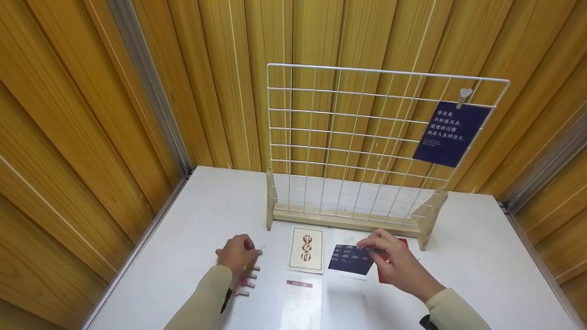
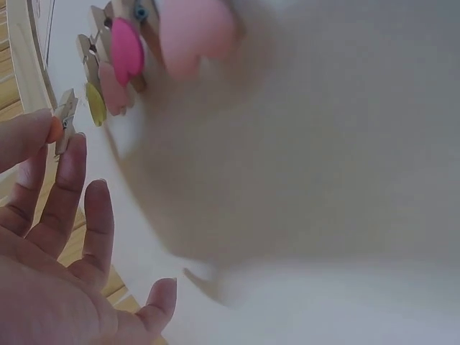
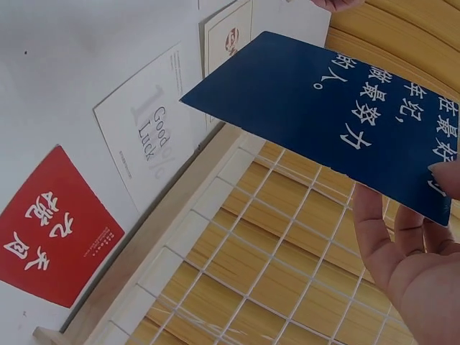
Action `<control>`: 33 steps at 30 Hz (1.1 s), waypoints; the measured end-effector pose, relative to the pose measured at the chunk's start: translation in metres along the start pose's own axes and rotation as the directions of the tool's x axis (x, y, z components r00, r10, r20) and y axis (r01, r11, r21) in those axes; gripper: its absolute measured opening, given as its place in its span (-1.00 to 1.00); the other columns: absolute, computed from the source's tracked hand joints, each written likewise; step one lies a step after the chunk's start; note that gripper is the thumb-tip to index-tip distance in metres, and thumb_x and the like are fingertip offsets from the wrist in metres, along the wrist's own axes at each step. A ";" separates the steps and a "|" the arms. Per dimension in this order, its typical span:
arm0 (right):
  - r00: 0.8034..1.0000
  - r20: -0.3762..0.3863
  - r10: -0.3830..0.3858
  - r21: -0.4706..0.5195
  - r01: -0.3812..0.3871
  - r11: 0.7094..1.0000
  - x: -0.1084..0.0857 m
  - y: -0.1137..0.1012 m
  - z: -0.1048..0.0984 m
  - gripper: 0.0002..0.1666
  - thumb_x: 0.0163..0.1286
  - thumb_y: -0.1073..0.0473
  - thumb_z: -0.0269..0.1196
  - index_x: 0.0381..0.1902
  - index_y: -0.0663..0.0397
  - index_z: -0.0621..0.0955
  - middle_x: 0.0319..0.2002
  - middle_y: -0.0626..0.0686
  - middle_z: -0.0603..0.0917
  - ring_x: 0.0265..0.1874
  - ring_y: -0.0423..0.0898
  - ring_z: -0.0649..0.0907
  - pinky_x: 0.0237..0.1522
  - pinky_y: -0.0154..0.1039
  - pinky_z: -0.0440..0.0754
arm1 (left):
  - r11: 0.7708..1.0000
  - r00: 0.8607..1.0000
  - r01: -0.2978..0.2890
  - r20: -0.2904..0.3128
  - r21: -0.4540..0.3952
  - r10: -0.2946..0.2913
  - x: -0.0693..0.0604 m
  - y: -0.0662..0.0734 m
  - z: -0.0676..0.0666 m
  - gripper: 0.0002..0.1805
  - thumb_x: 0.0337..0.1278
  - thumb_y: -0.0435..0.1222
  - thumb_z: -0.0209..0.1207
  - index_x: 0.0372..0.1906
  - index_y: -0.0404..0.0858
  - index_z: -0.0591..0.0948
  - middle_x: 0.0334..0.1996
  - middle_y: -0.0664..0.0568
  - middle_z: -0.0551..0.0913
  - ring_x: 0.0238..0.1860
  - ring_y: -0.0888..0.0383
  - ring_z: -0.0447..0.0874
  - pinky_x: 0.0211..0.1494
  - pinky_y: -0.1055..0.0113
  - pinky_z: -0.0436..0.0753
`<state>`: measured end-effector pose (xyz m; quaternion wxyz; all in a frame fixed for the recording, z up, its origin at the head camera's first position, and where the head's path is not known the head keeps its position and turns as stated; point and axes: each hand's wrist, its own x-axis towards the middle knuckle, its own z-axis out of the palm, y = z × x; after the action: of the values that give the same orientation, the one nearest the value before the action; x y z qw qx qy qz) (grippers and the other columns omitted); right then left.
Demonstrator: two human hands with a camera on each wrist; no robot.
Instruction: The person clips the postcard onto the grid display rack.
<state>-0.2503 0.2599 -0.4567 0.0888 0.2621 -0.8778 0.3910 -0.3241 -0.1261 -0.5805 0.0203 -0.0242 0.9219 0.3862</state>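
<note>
My left hand [image 1: 235, 253] pinches a small wooden clothespin [image 2: 67, 118] with an orange decoration between thumb and fingertips, low over the table's left side. Beside that hand several clothespins with heart decorations lie in a row, among them one with a light pink heart [image 2: 198, 36] and one with a bright pink heart [image 2: 128, 52]. A dark blue card [image 3: 287, 108] with white writing is pinched at its edge by my right hand [image 1: 392, 259], raised above the table. In the head view this card partly covers a white "Good Luck" card [image 3: 147, 126].
A white wire grid [image 1: 348, 121] stands upright in a wooden base [image 1: 344, 220]. At its upper right a white-heart clothespin [image 1: 463, 97] holds another blue card [image 1: 451, 133]. On the table lie a cream card [image 1: 306, 263], a red card [image 3: 61, 226] and a pale card [image 1: 300, 305].
</note>
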 end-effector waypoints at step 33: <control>0.979 -0.169 -0.118 -0.113 0.100 0.989 0.047 -0.008 -0.049 -0.45 0.17 0.58 0.33 0.09 0.08 0.65 -0.16 -0.11 0.62 -0.19 -0.17 0.68 -0.23 -0.36 0.66 | 1.000 0.999 -0.010 -0.043 -0.027 0.009 -0.001 -0.002 -0.006 -0.80 0.10 -0.22 0.39 -0.45 -0.10 0.56 -0.49 0.15 0.56 -0.37 0.10 0.48 -0.06 -0.09 0.21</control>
<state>-0.2879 0.2734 -0.4010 0.2005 0.2695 -0.8701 0.3607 -0.3235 -0.1317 -0.5774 -0.0018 -0.0284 0.9168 0.3983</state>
